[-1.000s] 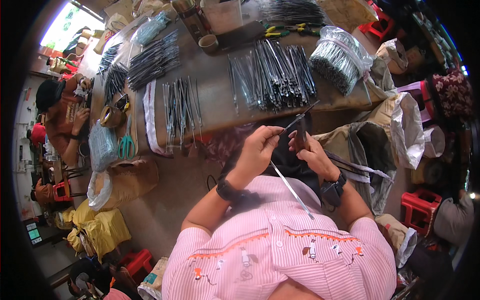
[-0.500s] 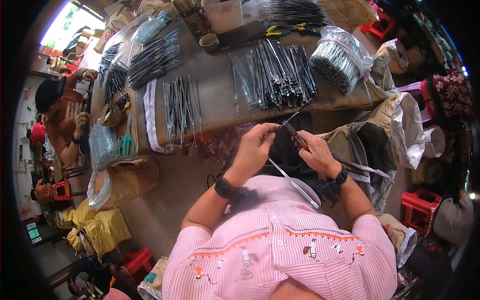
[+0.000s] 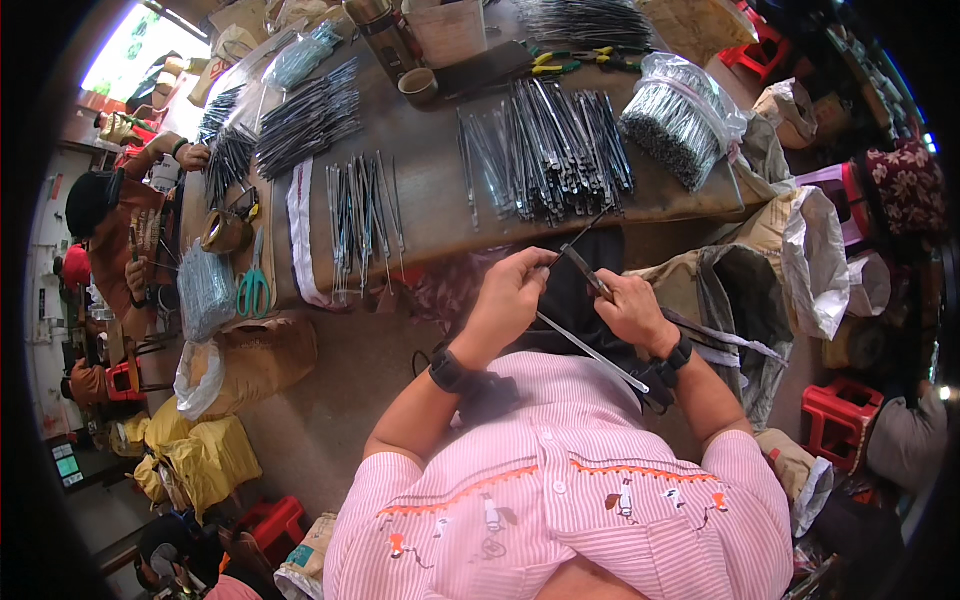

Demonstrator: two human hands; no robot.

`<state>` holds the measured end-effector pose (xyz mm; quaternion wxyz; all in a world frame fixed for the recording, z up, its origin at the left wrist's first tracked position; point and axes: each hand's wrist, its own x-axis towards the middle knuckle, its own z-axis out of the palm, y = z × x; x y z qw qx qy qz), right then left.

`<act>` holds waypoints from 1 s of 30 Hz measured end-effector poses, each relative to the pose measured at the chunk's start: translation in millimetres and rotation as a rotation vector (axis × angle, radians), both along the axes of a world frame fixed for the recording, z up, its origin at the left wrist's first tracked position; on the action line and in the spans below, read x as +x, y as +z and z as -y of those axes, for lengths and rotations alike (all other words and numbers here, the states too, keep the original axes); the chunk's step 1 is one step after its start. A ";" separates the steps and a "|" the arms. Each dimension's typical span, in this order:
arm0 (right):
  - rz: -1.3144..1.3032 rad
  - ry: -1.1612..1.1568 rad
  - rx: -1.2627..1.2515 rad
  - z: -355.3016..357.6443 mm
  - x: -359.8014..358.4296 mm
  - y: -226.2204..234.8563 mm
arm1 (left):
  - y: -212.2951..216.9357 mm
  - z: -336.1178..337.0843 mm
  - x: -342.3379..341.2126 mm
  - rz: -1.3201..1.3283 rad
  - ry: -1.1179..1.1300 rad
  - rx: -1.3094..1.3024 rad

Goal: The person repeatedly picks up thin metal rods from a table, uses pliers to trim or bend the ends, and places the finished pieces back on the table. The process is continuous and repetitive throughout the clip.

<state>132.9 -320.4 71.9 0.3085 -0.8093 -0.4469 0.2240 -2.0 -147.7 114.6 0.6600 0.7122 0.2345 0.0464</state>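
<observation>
Strip (image 3: 592, 351) slants rightward from beneath left hand (image 3: 510, 293).

Silver strip (image 3: 595, 354) in left hand (image 3: 513, 295)

Wearer's hands (image 3: 512, 293): two. Metal strips (image 3: 565, 150): overlapped, uncountable. Scissors (image 3: 252, 290): one pair. Cup (image 3: 418, 87): one. Flask (image 3: 385, 38): one. Red stools (image 3: 842, 425): at least three.

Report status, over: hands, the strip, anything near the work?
Left hand pinching dark strip. Right hand gripping slim tool, tip at strip. Silvery length slanting below. Workbench edge just ahead.
</observation>
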 end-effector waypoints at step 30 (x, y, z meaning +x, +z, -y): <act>-0.949 -0.187 0.181 -13.0 4.3 12.9 | -52.5 -168.7 -84.3 -0.414 0.599 1.051</act>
